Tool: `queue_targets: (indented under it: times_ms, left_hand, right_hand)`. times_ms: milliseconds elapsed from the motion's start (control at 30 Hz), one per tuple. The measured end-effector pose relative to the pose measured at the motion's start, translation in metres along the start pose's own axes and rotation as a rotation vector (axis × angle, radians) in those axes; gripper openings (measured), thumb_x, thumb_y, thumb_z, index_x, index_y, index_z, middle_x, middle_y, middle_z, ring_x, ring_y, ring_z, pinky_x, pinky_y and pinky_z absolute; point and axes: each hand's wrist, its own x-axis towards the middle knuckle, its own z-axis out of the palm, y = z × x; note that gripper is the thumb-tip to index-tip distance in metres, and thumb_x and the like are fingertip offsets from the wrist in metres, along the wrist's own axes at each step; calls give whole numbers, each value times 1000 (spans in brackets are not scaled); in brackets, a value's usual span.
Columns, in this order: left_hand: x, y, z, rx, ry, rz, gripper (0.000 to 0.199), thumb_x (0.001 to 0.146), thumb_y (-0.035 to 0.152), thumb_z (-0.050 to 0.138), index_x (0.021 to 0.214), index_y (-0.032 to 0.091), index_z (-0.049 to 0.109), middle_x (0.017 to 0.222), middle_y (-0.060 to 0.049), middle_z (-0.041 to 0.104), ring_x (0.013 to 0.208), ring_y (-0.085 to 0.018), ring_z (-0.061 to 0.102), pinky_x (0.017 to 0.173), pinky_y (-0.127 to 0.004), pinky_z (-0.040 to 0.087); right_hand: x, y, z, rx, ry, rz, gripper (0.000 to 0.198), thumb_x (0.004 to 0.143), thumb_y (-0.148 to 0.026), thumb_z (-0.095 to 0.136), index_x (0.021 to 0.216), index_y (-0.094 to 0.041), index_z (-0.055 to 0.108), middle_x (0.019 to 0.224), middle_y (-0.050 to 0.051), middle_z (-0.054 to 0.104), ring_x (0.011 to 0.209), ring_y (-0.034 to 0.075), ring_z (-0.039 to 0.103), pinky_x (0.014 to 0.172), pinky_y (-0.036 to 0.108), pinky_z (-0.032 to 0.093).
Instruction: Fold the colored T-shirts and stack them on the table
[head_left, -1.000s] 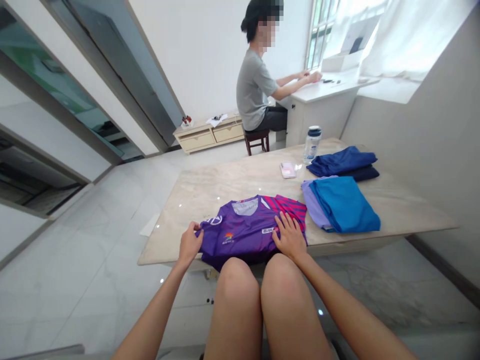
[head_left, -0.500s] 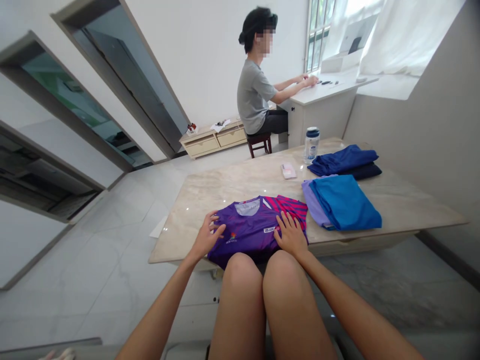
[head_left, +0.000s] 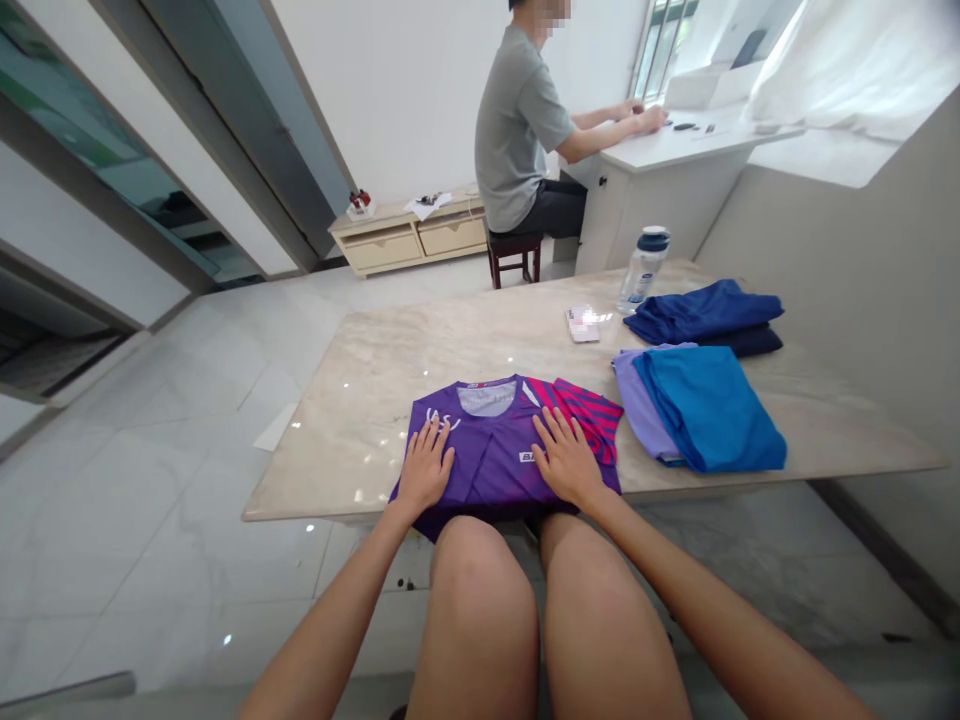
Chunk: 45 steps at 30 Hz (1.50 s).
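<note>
A purple jersey with a pink-striped sleeve lies partly folded at the table's near edge, its neck opening facing away from me and its lower part hanging over the edge. My left hand rests flat on its left side, fingers spread and pointing forward. On the right side, below the striped sleeve, my right hand presses flat on the cloth with fingers apart. Neither hand grips the fabric. Just right of the jersey are a folded bright blue garment and a lavender garment partly beneath it.
Dark blue folded clothing lies farther back on the marble-look table, beside a clear water bottle and a small pinkish packet. Beyond, a person sits on a stool at a white desk. A low cabinet stands along the wall.
My left hand has moved from the jersey's left edge onto its front, now flat. The left side of the jersey now lies folded inward, with white lettering showing. The view has tilted down.
</note>
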Motion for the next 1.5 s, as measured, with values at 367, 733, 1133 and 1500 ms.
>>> queue_targets:
  times_ms: [367, 733, 1133, 1500]
  left_hand:
    - [104, -55, 13, -97, 32, -13, 65, 112, 45, 40, 173, 21, 42, 182, -12, 33, 169, -34, 29, 138, -60, 19]
    - [138, -57, 1, -146, 93, -19, 58, 108, 32, 43, 159, 5, 52, 176, -22, 41, 166, -34, 34, 139, -56, 21]
    - [-33, -22, -21, -205, -34, 44, 61, 106, 37, 46, 164, 17, 52, 175, -18, 45, 167, -37, 35, 137, -63, 22]
    - [-11, -39, -98, -59, -88, -24, 37, 106, 27, 46, 126, 23, 76, 132, -18, 78, 129, -35, 70, 116, -51, 51]
  right_hand:
    - [134, 27, 61, 43, -16, 15, 71, 114, -53, 34, 175, -16, 38, 183, 14, 29, 170, 38, 22, 136, 65, 17]
    - [174, 32, 53, 21, -50, -62, 65, 112, -39, 40, 166, -3, 47, 179, 21, 37, 169, 39, 25, 137, 64, 11]
    - [-11, 10, -6, -20, -211, -69, 66, 114, -45, 36, 173, -17, 41, 182, 12, 33, 170, 32, 28, 135, 56, 28]
    - [54, 62, -61, 66, -139, 223, 41, 105, -22, 46, 123, -19, 82, 120, 14, 83, 112, 31, 78, 99, 40, 58]
